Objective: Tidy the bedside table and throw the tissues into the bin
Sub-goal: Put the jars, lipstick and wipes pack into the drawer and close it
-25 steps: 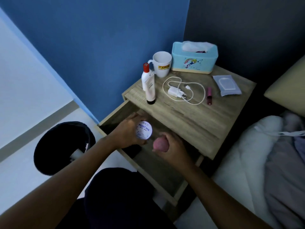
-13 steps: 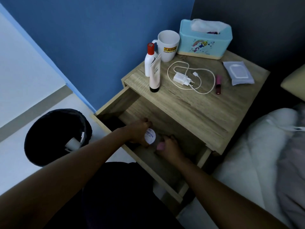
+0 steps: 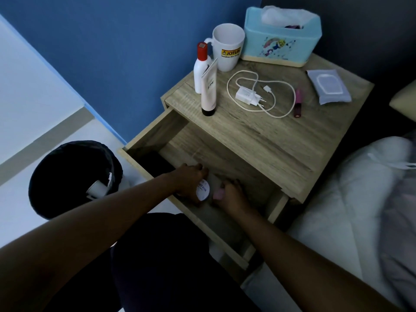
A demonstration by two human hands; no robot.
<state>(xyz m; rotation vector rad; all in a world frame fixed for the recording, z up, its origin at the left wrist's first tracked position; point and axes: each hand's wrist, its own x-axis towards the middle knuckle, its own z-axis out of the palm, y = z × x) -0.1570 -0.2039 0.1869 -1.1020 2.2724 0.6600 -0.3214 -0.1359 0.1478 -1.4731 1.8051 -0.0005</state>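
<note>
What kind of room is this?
Most likely a bedroom. A small wooden bedside table with its drawer pulled open stands right beside white bedding. On top sit a light blue tissue box and a white phone charger with its cable.

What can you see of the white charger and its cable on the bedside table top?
The charger is a small white plug block with two round pins, lying on its side near the middle of the wooden table top, pins pointing toward the bed side. Its white cable lies in loose, uneven loops around the block, with the free connector end resting inside the loop. It looks like smooth plastic. Neither hand touches it. The cable passes close beside a dark red lipstick; contact cannot be told.
</note>
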